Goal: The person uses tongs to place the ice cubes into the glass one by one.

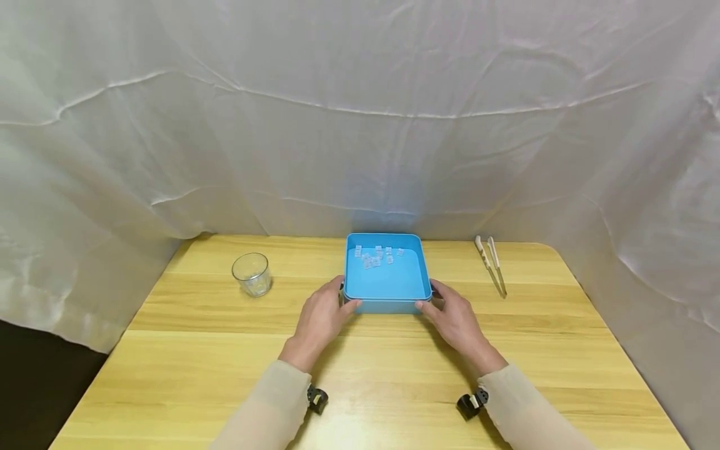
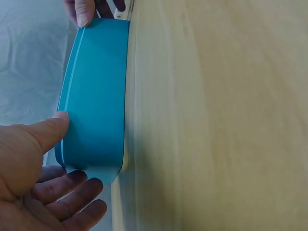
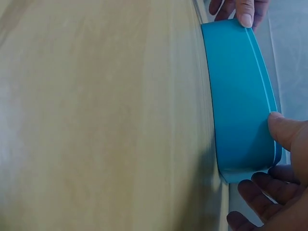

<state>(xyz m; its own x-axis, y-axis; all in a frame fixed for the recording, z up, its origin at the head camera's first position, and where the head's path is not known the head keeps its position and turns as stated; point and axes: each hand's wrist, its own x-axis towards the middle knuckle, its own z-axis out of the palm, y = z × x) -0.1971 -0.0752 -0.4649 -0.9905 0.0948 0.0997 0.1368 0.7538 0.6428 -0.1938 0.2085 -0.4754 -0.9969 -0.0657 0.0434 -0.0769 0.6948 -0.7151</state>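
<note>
A shallow blue square box (image 1: pixel 388 284), with no lid on it, stands on the wooden table. Small clear cubes (image 1: pixel 375 262) lie scattered toward the back of its floor. My left hand (image 1: pixel 322 312) holds the near left corner, its thumb on the front wall just at the rim and its fingers along the side. At the near right corner my right hand (image 1: pixel 454 315) grips in mirror fashion. Both wrist views show the box's front wall (image 2: pixel 96 96) with one thumb at each end. The lower fingers of each hand are spread off the wall.
To the left of the box stands a clear drinking glass (image 1: pixel 257 284). Two slim utensils with white handles (image 1: pixel 482 253) and metal ends lie on the right, their near ends together. Grey cloth (image 1: pixel 394 156) hangs behind and beside the wooden table (image 1: pixel 371 369).
</note>
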